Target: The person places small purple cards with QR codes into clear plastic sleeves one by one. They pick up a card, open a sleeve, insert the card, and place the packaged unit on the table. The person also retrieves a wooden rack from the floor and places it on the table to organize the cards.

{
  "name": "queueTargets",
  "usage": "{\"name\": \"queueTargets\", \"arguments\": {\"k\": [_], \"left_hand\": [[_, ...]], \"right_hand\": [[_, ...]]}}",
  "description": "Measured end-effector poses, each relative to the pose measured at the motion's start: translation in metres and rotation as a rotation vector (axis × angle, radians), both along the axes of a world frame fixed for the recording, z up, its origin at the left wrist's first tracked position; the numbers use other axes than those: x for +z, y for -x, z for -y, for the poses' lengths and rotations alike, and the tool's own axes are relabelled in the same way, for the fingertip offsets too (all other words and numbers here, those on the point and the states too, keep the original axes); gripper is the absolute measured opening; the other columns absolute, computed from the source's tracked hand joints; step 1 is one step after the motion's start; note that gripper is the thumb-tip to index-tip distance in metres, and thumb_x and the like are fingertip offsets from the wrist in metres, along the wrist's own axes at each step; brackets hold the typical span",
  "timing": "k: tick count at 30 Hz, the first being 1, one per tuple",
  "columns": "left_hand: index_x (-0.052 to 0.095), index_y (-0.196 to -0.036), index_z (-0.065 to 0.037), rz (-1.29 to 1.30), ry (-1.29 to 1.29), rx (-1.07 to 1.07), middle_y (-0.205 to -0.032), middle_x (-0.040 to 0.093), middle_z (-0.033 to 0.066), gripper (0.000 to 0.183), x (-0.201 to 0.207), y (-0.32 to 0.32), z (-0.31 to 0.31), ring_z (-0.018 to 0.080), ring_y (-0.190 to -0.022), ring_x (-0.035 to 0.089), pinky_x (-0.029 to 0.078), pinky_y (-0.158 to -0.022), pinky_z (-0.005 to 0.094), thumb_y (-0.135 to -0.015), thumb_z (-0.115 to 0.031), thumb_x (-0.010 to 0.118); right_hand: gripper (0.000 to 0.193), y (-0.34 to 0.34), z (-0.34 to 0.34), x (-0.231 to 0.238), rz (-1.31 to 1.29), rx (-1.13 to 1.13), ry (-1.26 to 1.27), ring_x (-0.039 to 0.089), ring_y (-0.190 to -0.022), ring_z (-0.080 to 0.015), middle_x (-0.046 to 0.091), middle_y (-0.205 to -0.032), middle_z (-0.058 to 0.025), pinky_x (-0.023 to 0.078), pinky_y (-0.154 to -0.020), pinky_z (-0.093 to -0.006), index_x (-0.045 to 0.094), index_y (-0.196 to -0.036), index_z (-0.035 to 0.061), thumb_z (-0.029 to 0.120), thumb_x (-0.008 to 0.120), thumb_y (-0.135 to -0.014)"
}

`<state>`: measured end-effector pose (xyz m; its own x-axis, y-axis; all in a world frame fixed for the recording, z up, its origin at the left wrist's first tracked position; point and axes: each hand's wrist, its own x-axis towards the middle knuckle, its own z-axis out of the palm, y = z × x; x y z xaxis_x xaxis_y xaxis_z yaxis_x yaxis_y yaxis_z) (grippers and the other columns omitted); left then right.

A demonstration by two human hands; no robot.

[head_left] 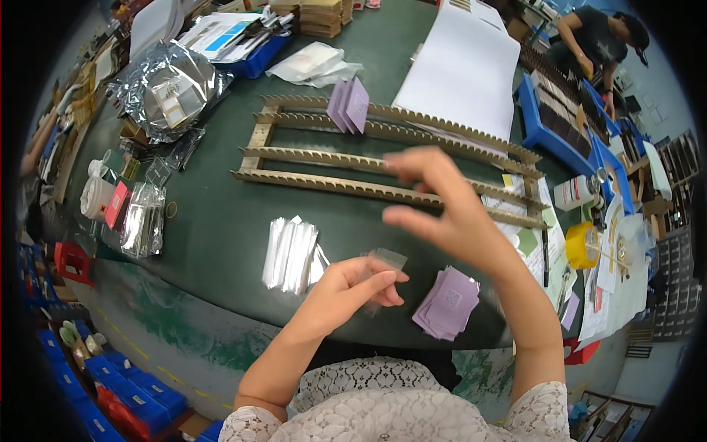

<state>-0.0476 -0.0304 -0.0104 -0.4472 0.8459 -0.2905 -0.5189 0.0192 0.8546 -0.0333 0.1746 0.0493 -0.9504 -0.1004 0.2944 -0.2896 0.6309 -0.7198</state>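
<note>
My left hand [352,286] is closed, pinching a small clear plastic sleeve [389,258] above the table's near edge. With fingers apart and nothing between them, my right hand [442,202] hovers by the front rails of a long notched metal rack [324,186]. Toward the rack's back left, a few purple cards [348,107] stand upright in its notches. A loose pile of purple cards [447,303] with a printed square lies below my right forearm. Left of my left hand is a stack of shiny clear sleeves [291,254].
Behind the rack lie white paper sheets [464,70] and a folded plastic bag [313,62]. A silver-wrapped round item [173,96] and a blue tray [258,59] occupy the far left. Yellow tape [582,245] and a white bottle [574,193] stand right. A co-worker [600,44] bends over blue bins.
</note>
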Motion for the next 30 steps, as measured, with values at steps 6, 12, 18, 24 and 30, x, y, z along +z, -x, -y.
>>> {"name": "queueTargets", "arguments": {"k": [6,12,18,24,30], "left_hand": [[0.058,-0.103,0.001,0.114,-0.093,0.124,-0.086,0.065,0.0081,0.021,0.0,-0.002,0.014,0.0144,-0.076,0.065,0.052,-0.07,0.025,-0.095,-0.017,0.053],[0.06,-0.104,0.001,0.081,-0.068,0.322,-0.079,0.064,0.0078,0.02,0.004,0.01,0.017,0.0129,-0.064,0.061,0.048,-0.055,0.0231,-0.095,-0.015,0.051],[0.059,-0.109,0.001,0.185,-0.153,0.303,-0.076,0.063,0.0075,0.026,0.011,0.015,0.007,0.0119,-0.061,0.06,0.047,-0.054,0.0221,-0.094,-0.019,0.054],[0.059,-0.098,0.0,0.057,-0.041,0.143,-0.069,0.062,0.0058,0.015,0.019,-0.009,-0.015,0.0118,-0.055,0.06,0.047,-0.048,0.0214,-0.091,-0.014,0.058],[0.059,-0.095,0.0,0.025,0.05,0.121,-0.068,0.062,0.0059,0.015,0.024,-0.026,-0.032,0.0117,-0.055,0.06,0.046,-0.048,0.021,-0.09,-0.015,0.059]], "right_hand": [[0.087,0.118,-0.034,-0.032,-0.084,-0.088,-0.274,0.033,-0.131,-0.0315,0.036,-0.141,-0.0171,0.027,-0.109,-0.0406,0.032,-0.141,0.0111,0.024,0.078,-0.069],[0.087,0.131,-0.038,-0.019,-0.037,0.056,-0.112,0.037,-0.128,-0.0255,0.035,-0.14,-0.0127,0.029,-0.107,-0.04,0.034,-0.14,0.0121,0.026,0.08,-0.067],[0.063,-0.002,-0.001,0.004,-0.102,0.13,0.035,0.038,-0.125,-0.0307,0.039,-0.134,-0.0152,0.034,-0.102,-0.0403,0.046,-0.117,0.0124,0.015,0.081,-0.065],[0.075,-0.078,-0.004,-0.013,-0.121,-0.048,0.028,0.042,-0.122,-0.0321,0.04,-0.133,-0.0161,0.037,-0.099,-0.0397,0.044,-0.125,0.0124,0.003,0.08,-0.06],[0.055,-0.121,-0.017,-0.029,-0.248,-0.314,-0.06,0.053,-0.088,-0.0232,0.052,-0.099,-0.0055,0.045,-0.076,-0.0348,0.061,-0.114,0.0099,-0.008,0.069,-0.064]]}}
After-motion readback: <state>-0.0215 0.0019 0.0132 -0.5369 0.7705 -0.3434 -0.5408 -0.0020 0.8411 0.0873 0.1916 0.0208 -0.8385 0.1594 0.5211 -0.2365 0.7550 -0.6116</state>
